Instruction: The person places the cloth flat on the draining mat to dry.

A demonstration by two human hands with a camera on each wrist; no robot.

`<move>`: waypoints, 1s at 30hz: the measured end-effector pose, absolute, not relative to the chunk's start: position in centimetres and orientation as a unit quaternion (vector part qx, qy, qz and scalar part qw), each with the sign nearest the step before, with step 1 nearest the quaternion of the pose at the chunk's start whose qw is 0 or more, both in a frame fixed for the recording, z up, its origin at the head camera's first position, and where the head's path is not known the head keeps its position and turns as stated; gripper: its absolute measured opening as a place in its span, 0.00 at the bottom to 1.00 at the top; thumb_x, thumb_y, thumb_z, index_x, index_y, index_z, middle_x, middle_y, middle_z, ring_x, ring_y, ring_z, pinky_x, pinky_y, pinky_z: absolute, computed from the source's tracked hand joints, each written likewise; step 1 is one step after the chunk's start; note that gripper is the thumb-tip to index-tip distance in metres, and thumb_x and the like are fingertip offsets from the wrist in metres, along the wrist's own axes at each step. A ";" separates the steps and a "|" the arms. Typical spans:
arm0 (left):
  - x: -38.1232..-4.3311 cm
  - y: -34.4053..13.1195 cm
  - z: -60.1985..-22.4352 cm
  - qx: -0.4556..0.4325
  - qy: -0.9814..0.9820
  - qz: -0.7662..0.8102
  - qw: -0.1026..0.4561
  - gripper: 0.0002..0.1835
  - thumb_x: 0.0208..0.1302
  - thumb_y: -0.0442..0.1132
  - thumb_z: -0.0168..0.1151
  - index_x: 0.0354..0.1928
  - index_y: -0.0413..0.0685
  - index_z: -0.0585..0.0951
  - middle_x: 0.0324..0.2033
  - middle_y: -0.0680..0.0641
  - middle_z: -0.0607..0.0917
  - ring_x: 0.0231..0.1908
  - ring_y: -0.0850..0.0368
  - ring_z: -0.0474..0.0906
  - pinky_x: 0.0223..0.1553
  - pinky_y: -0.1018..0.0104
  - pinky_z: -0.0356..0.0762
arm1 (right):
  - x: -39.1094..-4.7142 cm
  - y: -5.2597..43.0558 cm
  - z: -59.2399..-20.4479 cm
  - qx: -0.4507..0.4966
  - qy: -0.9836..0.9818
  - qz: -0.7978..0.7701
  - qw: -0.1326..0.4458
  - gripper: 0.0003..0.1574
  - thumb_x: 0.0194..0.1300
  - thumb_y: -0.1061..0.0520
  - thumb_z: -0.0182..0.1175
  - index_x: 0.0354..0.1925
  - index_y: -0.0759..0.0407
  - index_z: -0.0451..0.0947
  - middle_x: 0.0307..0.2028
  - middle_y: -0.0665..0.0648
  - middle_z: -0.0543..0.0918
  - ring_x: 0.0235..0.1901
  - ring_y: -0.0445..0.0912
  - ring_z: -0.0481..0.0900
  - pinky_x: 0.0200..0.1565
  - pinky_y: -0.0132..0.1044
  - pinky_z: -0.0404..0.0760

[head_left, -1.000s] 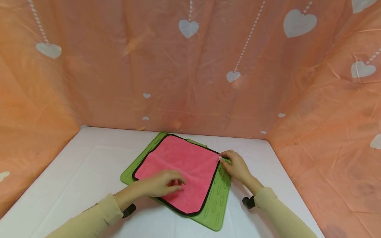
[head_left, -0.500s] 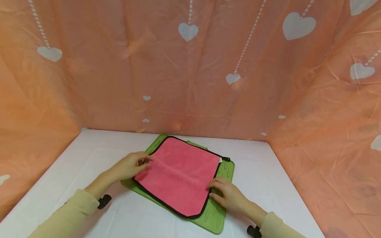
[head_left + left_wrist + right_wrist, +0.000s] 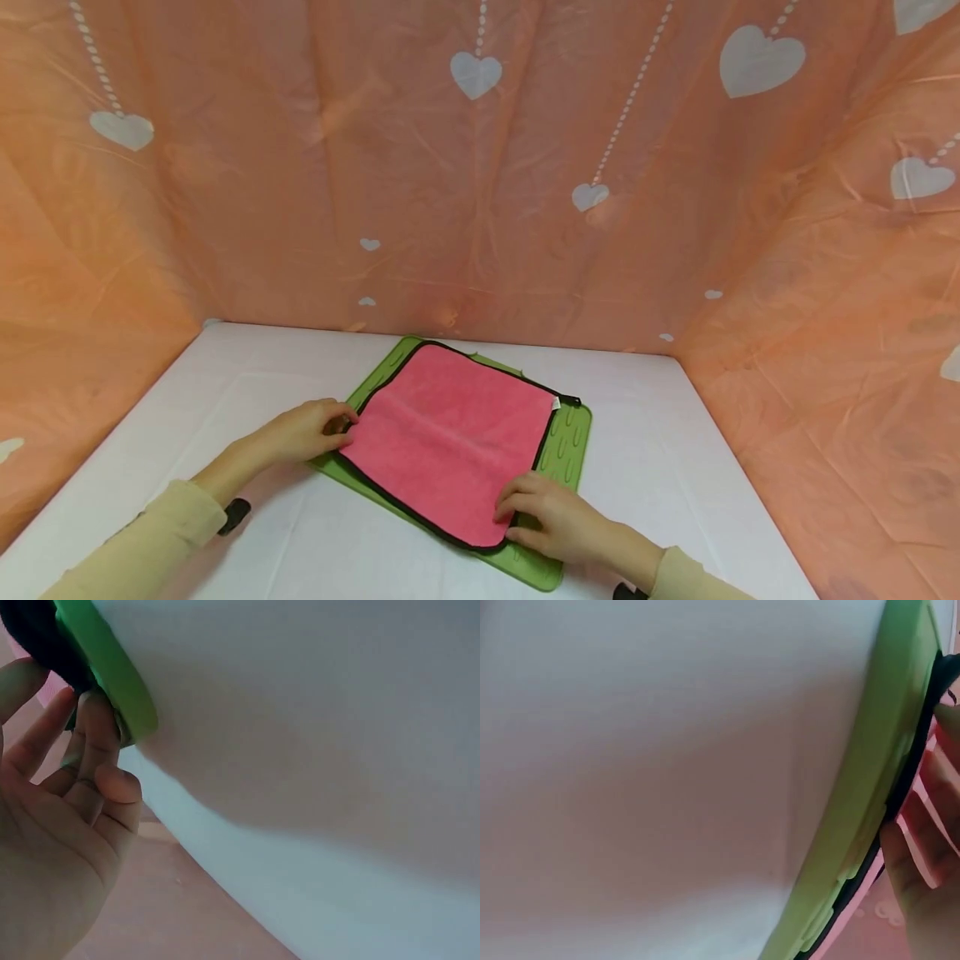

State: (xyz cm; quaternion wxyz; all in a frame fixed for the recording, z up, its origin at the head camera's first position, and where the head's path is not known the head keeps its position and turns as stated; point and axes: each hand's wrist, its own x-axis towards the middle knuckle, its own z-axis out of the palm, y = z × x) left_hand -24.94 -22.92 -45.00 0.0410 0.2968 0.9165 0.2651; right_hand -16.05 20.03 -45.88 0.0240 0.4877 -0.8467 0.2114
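A pink cloth with black edging lies spread on a green ribbed mat. A black loop and a small white tag show at its far right corner. My left hand is at the cloth's left corner; in the left wrist view, thumb and fingers close about the black edging. Over the near right corner, my right hand rests bent fingers on the cloth, with its thumb by the edging. The right wrist view shows those fingertips touching the edging, a gap between them.
The mat lies on a white-covered table. Orange curtains printed with white hearts rise behind it and along both sides. Black wrist devices sit below both cuffs.
My left hand has gone from above the cloth's middle to its left corner. From the far right corner, my right hand has come down the right edge, leaving the loop and tag uncovered.
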 end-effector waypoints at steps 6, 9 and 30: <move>-24.4 -22.7 -45.1 0.276 0.913 0.291 0.069 0.14 0.68 0.38 0.69 0.52 0.40 0.81 0.25 0.57 0.75 0.25 0.67 0.68 0.29 0.68 0.70 | -15.8 19.6 -45.8 0.512 -0.835 0.201 0.008 0.10 0.66 0.49 0.73 0.46 0.46 0.87 0.51 0.43 0.82 0.54 0.39 0.77 0.58 0.37 0.78; -24.2 -22.6 -45.1 0.268 0.914 0.296 0.073 0.14 0.70 0.38 0.68 0.53 0.39 0.81 0.24 0.57 0.75 0.23 0.67 0.67 0.28 0.68 0.68 | -15.8 19.5 -45.9 0.518 -0.832 0.198 0.014 0.07 0.68 0.50 0.72 0.44 0.45 0.87 0.51 0.44 0.82 0.53 0.39 0.77 0.57 0.36 0.78; -23.4 -22.4 -44.5 0.278 0.926 0.253 0.024 0.12 0.68 0.41 0.70 0.49 0.44 0.85 0.32 0.56 0.75 0.29 0.66 0.69 0.31 0.67 0.71 | -15.9 20.1 -45.2 0.497 -0.843 0.205 -0.023 0.11 0.71 0.47 0.68 0.49 0.46 0.86 0.54 0.45 0.81 0.56 0.40 0.77 0.59 0.39 0.78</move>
